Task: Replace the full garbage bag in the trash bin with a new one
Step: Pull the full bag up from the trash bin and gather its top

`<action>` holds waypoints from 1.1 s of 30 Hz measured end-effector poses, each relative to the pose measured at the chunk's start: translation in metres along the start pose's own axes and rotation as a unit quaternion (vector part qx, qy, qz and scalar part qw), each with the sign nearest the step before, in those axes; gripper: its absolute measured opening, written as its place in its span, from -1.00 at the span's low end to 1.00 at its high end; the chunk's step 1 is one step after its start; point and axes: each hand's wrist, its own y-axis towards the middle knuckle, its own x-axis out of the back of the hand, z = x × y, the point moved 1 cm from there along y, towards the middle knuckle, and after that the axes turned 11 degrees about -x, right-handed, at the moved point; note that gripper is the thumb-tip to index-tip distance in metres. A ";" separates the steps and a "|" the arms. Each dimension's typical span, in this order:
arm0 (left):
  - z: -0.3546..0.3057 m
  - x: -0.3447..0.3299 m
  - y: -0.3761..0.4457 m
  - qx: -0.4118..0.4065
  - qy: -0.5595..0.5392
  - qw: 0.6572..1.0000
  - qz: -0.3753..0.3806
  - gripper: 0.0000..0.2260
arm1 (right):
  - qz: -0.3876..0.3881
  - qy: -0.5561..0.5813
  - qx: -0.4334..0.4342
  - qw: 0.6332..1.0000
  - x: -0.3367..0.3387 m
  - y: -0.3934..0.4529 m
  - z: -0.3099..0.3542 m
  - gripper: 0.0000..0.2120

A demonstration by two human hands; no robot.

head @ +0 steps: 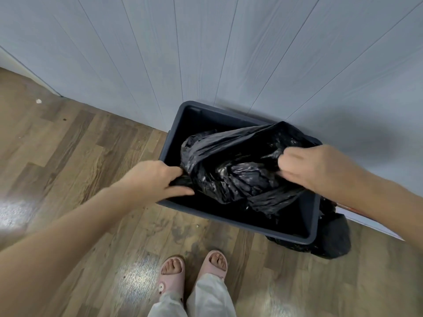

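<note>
A dark grey rectangular trash bin (240, 221) stands on the wooden floor against a pale panelled wall. A crumpled black garbage bag (231, 170) lies loosely across the bin's open top. My left hand (158, 179) pinches the bag's edge at the bin's near-left rim. My right hand (315, 168) grips the bag's edge at the right side. Part of the bag hangs over the bin's far-right corner. Another black bag (332, 239) sits on the floor just right of the bin, partly hidden behind it.
The panelled wall (206, 53) runs right behind the bin. My feet in pink slippers (194, 268) stand on the floor just in front of it. A white and orange flat object (366, 218) lies by the wall to the right. A small white scrap (39, 101) lies far left.
</note>
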 end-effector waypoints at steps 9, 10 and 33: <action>0.078 -0.006 -0.006 0.059 0.131 0.989 0.040 -0.69 | -0.014 -0.032 -0.104 0.994 -0.044 -0.032 -0.071 -0.54; 0.086 -0.010 -0.009 0.085 0.128 0.987 0.054 -0.69 | 0.008 -0.014 -0.123 0.992 -0.053 -0.035 -0.076 -0.49; -0.099 0.123 0.057 0.010 -0.225 0.972 -0.064 -0.92 | -0.025 0.499 -0.261 0.826 0.009 0.030 0.089 -0.74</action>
